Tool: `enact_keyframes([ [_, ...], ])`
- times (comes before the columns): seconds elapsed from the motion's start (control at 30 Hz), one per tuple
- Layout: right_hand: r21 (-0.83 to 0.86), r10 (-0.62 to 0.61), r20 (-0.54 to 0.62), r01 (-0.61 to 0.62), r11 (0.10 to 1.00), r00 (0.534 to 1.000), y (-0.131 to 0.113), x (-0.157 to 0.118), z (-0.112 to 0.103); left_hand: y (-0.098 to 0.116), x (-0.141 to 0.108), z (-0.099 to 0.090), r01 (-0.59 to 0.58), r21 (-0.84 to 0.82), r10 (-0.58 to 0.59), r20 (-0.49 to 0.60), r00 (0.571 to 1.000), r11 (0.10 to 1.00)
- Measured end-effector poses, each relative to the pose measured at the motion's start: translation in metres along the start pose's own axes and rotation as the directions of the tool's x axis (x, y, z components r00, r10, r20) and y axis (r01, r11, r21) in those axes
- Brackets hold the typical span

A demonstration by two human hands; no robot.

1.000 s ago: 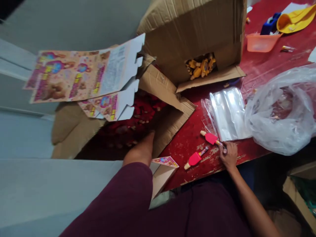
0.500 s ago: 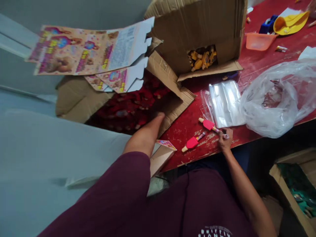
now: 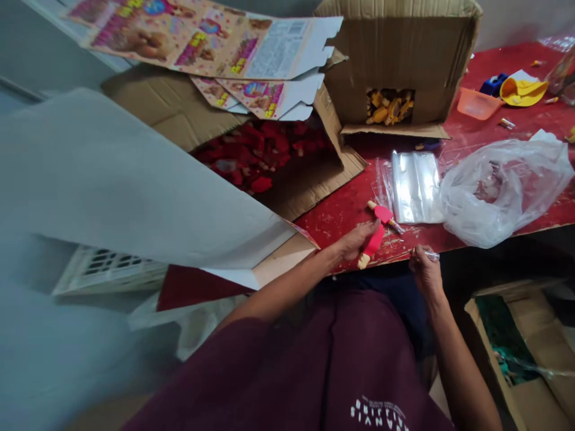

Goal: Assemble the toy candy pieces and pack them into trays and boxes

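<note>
My left hand (image 3: 359, 239) is at the red table's front edge, its fingers closed on a pink toy piece (image 3: 374, 240) with a cream-coloured end pointing toward me. Just beyond it lies a second pink toy piece (image 3: 383, 214), with a small candy-filled tube (image 3: 396, 226) at its near end. To the right, my right hand (image 3: 426, 269) is closed around a small clear tube (image 3: 432, 255), which sticks out past the fingers over the table edge. A stack of clear plastic bags (image 3: 415, 187) lies behind the hands.
An open carton (image 3: 354, 170) of red pieces stands at the left, printed card sheets (image 3: 215, 42) above it. Another carton (image 3: 395, 57) shows yellow pieces through a hole. A crumpled plastic bag (image 3: 476, 221), an orange tray (image 3: 480, 105) and a yellow cap-shaped piece (image 3: 523, 93) lie rightward.
My left hand has come out of the carton of red pieces to the table and now holds a pink piece. My right hand has drawn back toward me with a tube.
</note>
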State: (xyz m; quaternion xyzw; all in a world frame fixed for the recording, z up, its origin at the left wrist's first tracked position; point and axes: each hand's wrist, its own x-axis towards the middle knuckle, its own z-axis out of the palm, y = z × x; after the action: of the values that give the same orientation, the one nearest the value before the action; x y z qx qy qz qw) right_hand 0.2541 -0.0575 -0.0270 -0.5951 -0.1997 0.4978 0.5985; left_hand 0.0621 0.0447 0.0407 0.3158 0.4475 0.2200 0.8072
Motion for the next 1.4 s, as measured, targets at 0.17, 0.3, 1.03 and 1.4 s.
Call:
enact_keyframes([
  [0.17,0.126,0.115,0.209,-0.143,0.982,0.971,-0.03,-0.024,0.008,-0.035,-0.035,-0.005,-0.08,0.038,0.073,0.145,0.987,0.996],
  [0.3,-0.024,0.117,0.323,-0.116,0.993,0.939,-0.044,-0.032,0.022,-0.039,-0.05,-0.019,-0.263,0.215,0.232,0.161,0.959,0.941],
  [1.03,-0.576,0.286,0.769,0.427,0.697,0.572,-0.09,-0.059,0.084,-0.053,-0.129,-0.065,-0.524,0.538,0.388,0.354,0.851,0.66],
  [1.4,-0.745,0.564,0.588,0.116,0.657,0.58,-0.083,-0.078,0.069,-0.094,-0.124,-0.044,-0.564,0.721,0.334,0.457,0.824,0.402],
])
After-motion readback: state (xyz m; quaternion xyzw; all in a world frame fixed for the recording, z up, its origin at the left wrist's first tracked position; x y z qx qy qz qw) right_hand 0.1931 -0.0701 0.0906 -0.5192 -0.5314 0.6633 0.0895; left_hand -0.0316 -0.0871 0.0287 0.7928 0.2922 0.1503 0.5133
